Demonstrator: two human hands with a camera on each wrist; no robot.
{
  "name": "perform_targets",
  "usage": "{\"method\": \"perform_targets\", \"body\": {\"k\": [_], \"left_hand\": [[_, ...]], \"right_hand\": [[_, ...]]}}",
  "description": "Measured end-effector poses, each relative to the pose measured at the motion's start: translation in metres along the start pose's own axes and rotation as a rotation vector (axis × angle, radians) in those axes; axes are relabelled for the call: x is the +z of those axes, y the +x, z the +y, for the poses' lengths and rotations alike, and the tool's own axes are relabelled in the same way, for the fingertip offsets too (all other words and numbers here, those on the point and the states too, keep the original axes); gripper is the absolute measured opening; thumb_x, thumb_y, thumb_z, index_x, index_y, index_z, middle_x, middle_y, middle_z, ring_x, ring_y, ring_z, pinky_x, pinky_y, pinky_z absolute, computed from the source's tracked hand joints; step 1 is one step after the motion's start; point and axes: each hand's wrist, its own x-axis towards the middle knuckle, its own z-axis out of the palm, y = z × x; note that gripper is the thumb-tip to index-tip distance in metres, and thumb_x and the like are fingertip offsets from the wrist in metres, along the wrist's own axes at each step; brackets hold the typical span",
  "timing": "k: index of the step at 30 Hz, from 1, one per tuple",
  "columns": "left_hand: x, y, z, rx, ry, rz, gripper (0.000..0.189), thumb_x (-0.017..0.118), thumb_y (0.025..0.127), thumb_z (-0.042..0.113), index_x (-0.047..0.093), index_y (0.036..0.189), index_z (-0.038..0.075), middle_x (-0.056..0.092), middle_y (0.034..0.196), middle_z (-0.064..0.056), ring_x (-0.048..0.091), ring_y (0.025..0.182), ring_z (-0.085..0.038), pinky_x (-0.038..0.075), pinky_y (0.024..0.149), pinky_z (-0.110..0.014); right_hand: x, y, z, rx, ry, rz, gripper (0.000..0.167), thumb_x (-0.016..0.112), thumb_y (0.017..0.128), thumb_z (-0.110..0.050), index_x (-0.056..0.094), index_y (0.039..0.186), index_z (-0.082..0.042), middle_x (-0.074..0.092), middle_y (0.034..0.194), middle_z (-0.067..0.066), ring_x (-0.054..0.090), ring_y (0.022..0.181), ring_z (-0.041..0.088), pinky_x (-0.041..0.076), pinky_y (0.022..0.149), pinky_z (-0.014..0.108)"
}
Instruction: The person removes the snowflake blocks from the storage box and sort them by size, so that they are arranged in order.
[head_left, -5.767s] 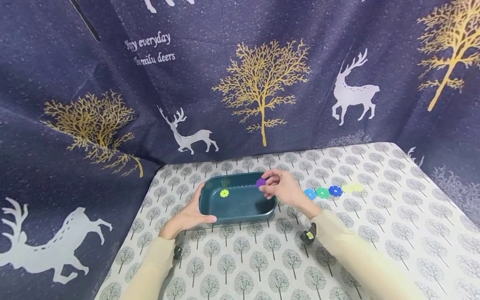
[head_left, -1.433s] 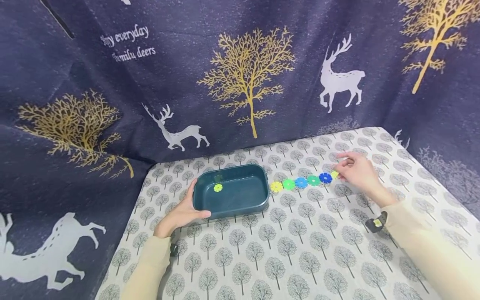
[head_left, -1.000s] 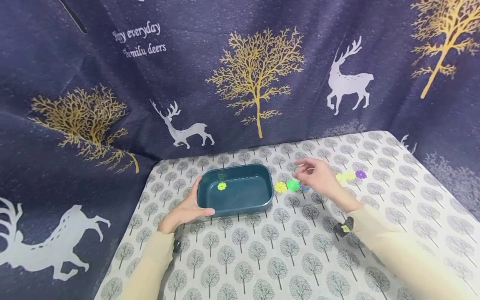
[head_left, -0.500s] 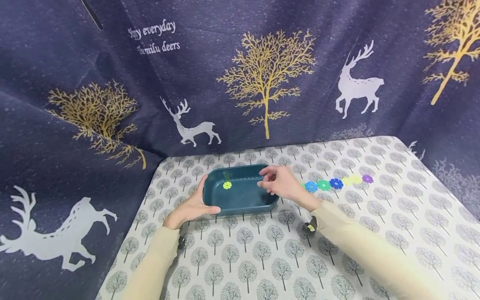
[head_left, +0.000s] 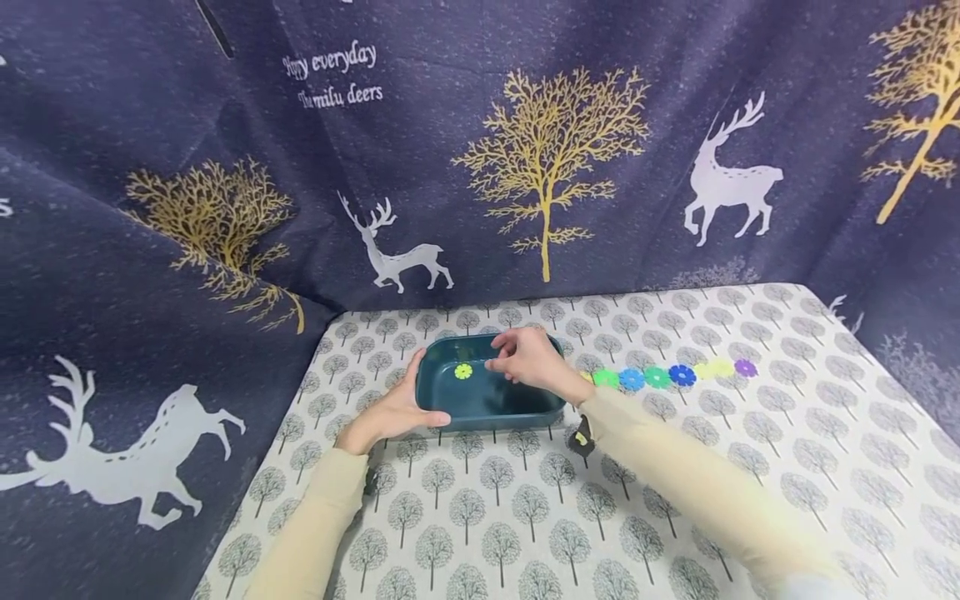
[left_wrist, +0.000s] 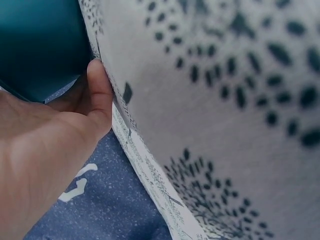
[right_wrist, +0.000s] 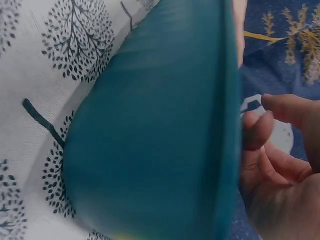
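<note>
A dark teal plastic tub (head_left: 487,421) stands on the table. My left hand (head_left: 397,412) holds its left end, with the thumb at the front rim and the fingers along the side; the left wrist view shows the thumb (left_wrist: 100,85) beside the tub. Inside lies one yellow-green snowflake disc (head_left: 463,371). Above the tub's right half hovers my right hand (head_left: 532,362), fingers loosely bent, thumb and fingertips apart. Nothing shows between those fingers in the right wrist view, where the tub's wall (right_wrist: 155,130) hides part of the hand.
Right of the tub, a row of snowflake discs lies end to end: among them a green disc (head_left: 606,378), a dark blue disc (head_left: 682,375) and a purple disc (head_left: 746,367) at the far end. A patterned cloth (head_left: 495,517) covers the table; a dark curtain (head_left: 480,275) hangs behind.
The purple disc, earlier in my right hand over the tub, now lies at the row's right end. My right hand has since swung left, back over the tub. The left hand keeps its hold.
</note>
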Motion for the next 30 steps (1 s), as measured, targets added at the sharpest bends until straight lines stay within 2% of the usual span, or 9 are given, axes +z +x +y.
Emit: {"method": "perform_targets", "body": {"k": [5,8,10,13,17,21,24,30], "left_hand": [[0.001,-0.001,0.002,0.003,0.017,0.007,0.145,0.095,0.082,0.043,-0.014,0.175,0.021,0.028,0.177,-0.032,0.030,0.164,-0.052,0.027,0.134,-0.070],[0.001,-0.001,0.003,-0.010,0.028,0.012,0.143,0.094,0.083,0.042,-0.013,0.175,0.023,0.026,0.177,-0.031,0.030,0.164,-0.052,0.027,0.134,-0.070],[0.001,-0.001,0.003,-0.026,0.035,0.017,0.142,0.094,0.084,0.042,-0.013,0.176,0.025,0.025,0.178,-0.030,0.029,0.165,-0.052,0.028,0.134,-0.070],[0.001,-0.003,0.003,-0.047,0.043,0.020,0.141,0.093,0.084,0.042,-0.013,0.176,0.027,0.025,0.178,-0.031,0.027,0.165,-0.052,0.028,0.133,-0.070],[0.001,-0.003,0.004,-0.051,0.055,0.025,0.142,0.094,0.083,0.042,-0.013,0.176,0.026,0.027,0.176,-0.034,0.027,0.165,-0.053,0.027,0.133,-0.071],[0.002,-0.003,0.004,-0.048,0.052,0.017,0.141,0.093,0.084,0.041,-0.013,0.176,0.026,0.025,0.177,-0.033,0.027,0.165,-0.052,0.027,0.134,-0.070],[0.002,-0.003,0.004,-0.049,0.052,0.010,0.140,0.092,0.086,0.042,-0.014,0.175,0.026,0.021,0.180,-0.030,0.025,0.166,-0.051,0.028,0.134,-0.070],[0.000,-0.004,0.003,-0.033,0.035,0.011,0.139,0.092,0.086,0.041,-0.014,0.176,0.025,0.018,0.181,-0.029,0.024,0.167,-0.050,0.027,0.135,-0.068]], "right_hand": [[0.010,0.015,0.003,-0.004,-0.102,-0.016,0.042,0.082,0.097,-0.020,0.072,0.132,0.003,0.077,0.089,0.007,0.072,0.063,0.015,0.065,0.085,0.036],[0.017,0.024,0.003,0.016,-0.114,-0.037,0.042,0.083,0.096,-0.017,0.072,0.129,0.006,0.078,0.093,0.010,0.071,0.062,0.013,0.065,0.085,0.035],[0.022,0.029,0.004,0.035,-0.120,-0.056,0.042,0.084,0.095,-0.016,0.071,0.129,0.007,0.078,0.097,0.013,0.073,0.064,0.013,0.066,0.078,0.033],[0.030,0.036,0.003,0.050,-0.168,-0.070,0.041,0.085,0.095,-0.016,0.073,0.127,0.006,0.079,0.105,0.015,0.077,0.075,0.017,0.066,0.079,0.033],[0.041,0.041,0.007,0.060,-0.270,-0.076,0.041,0.087,0.094,-0.021,0.076,0.125,0.003,0.081,0.120,0.018,0.079,0.100,0.026,0.066,0.096,0.040],[0.050,0.045,0.011,0.081,-0.320,-0.092,0.047,0.086,0.095,-0.024,0.074,0.131,0.003,0.076,0.138,0.021,0.074,0.124,0.035,0.062,0.109,0.047],[0.055,0.046,0.010,0.085,-0.336,-0.097,0.050,0.085,0.096,-0.023,0.072,0.135,0.004,0.072,0.144,0.022,0.070,0.131,0.038,0.060,0.112,0.049],[0.063,0.048,0.007,0.065,-0.366,-0.070,0.048,0.087,0.093,-0.024,0.075,0.131,0.003,0.075,0.137,0.021,0.073,0.126,0.040,0.061,0.110,0.051]]}}
